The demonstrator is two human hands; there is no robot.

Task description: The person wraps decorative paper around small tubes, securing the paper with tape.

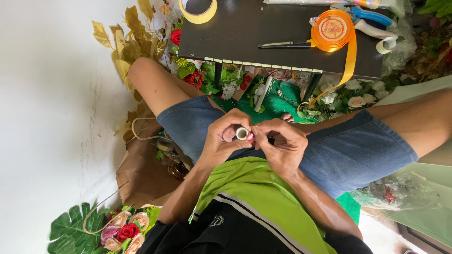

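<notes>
Both hands meet in the middle of the frame, right over the lap. The left hand (221,138) has its fingers curled around a small white roll of tape (242,133), pinching it by the rim, and the right hand (281,143) is closed in close beside it, fingertips touching the roll's edge with something small and pink-red tucked between them; can't tell what that bit is. I'd guess the roll is super light and stiff enough on its core, but small and smooth, so holding it by the outer rim with thumb and finger looks like the safest bet.

Further out, a dark tabletop (245,33) at the top of the frame carries an orange ribbon spool (332,29), scissors (287,44) and a yellow tape ring (198,10). Artificial flowers (123,233) sit at lower left.
</notes>
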